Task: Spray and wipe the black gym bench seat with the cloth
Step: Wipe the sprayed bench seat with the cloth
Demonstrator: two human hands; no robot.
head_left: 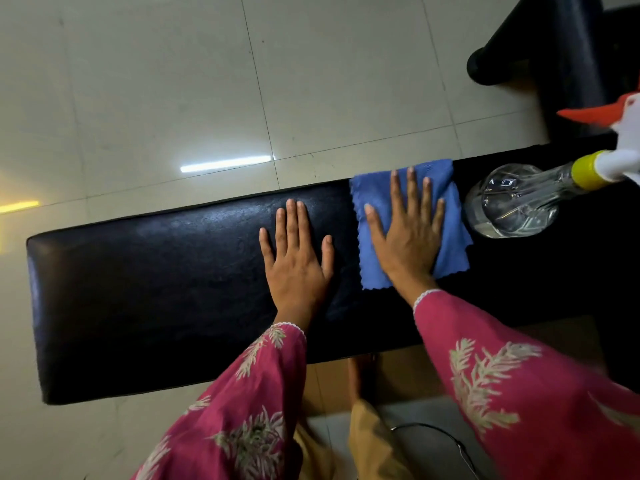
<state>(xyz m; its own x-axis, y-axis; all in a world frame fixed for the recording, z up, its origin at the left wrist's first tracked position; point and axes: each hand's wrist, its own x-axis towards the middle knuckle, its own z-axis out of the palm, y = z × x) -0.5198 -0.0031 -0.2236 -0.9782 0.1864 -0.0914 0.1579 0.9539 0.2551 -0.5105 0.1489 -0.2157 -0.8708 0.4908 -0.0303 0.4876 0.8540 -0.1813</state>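
The black padded bench seat (pixel 145 289) runs across the view from lower left to upper right. A blue cloth (pixel 374 271) lies flat on it right of the middle. My right hand (pixel 407 230) presses flat on the cloth with its fingers spread. My left hand (pixel 296 258) rests flat on the bare seat just left of the cloth, fingers apart, holding nothing. A clear spray bottle (pixel 512 202) with a yellow collar, white head and red nozzle stands on the seat right of the cloth.
Pale floor tiles (pixel 173 81) lie beyond the bench. A black padded piece of equipment (pixel 554 46) stands at the upper right. My foot (pixel 363 375) and a thin black cable (pixel 450 441) are on the floor below the bench's near edge.
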